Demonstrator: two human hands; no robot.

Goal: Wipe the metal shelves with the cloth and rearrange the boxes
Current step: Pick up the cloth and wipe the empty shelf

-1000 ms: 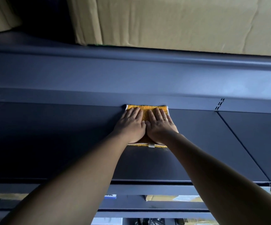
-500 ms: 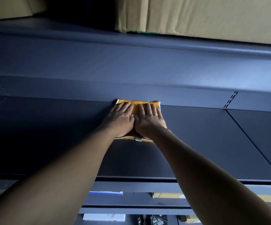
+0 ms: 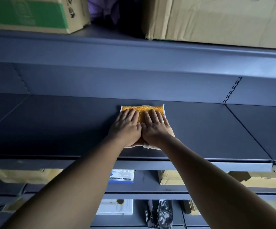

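Item one: my left hand (image 3: 127, 128) and right hand (image 3: 155, 128), side by side and touching, fingers straight, both pressing flat on the orange cloth (image 3: 141, 109). The cloth lies at the far edge of the dark metal shelf (image 3: 59, 126), against its back panel. On the shelf above: green-printed box (image 3: 35, 14) far left, large plain box (image 3: 216, 19) far right.

grips (image 3: 127, 128) (image 3: 157, 129) 2 | cloth (image 3: 141, 111) 1 | cardboard boxes (image 3: 35, 14) (image 3: 216, 19) on upper shelf (image 3: 117, 47) 2 | ring (image 3: 161, 121) 1
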